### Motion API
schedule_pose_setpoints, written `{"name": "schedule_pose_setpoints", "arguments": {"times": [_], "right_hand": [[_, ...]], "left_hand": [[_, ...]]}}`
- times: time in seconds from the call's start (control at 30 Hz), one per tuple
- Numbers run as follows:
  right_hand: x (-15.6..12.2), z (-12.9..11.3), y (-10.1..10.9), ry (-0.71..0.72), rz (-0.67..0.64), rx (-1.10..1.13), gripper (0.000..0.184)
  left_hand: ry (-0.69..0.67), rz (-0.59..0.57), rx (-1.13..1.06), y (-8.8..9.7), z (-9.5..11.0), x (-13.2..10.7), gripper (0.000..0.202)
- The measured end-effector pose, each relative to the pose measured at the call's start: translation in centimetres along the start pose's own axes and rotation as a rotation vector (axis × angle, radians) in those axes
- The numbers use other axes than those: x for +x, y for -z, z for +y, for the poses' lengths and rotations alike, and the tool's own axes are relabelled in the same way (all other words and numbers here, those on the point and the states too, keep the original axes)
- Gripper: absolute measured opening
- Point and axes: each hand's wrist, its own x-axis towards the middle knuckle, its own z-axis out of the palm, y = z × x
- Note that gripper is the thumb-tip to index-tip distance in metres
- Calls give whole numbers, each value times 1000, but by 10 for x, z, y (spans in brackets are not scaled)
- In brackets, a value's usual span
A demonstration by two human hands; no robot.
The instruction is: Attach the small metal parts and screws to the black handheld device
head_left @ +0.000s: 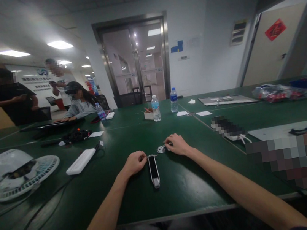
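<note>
A slim black and silver device (153,169) lies lengthwise on the green table (154,199) in front of me. My left hand (135,162) rests just left of its far end, fingers curled closed; what they hold, if anything, is hidden. My right hand (176,144) sits a little farther back, fingers pinched on a small dark object next to a small silver metal part (161,149).
A white fan (20,171) and a white power strip (81,161) with cable lie at left. Two water bottles (155,108) and a small box stand mid-table. Papers and bags lie at right. Three people are at the far left; a glass door is behind.
</note>
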Motion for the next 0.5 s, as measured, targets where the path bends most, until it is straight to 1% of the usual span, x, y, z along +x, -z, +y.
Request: {"name": "schedule_pose_setpoints", "arguments": {"times": [0.07, 0.13, 0.3, 0.5], "right_hand": [[-2, -6, 0, 64, -56, -9, 19], [-2, -11, 0, 83, -83, -28, 18], [-3, -15, -3, 50, -98, -46, 18], [-4, -13, -9, 20, -94, -63, 17]], "left_hand": [[-6, 3, 6, -1, 0, 0, 21], [-9, 7, 12, -2, 0, 0, 21], [2, 38, 26, -3, 0, -2, 23], [19, 51, 37, -2, -1, -4, 23]]}}
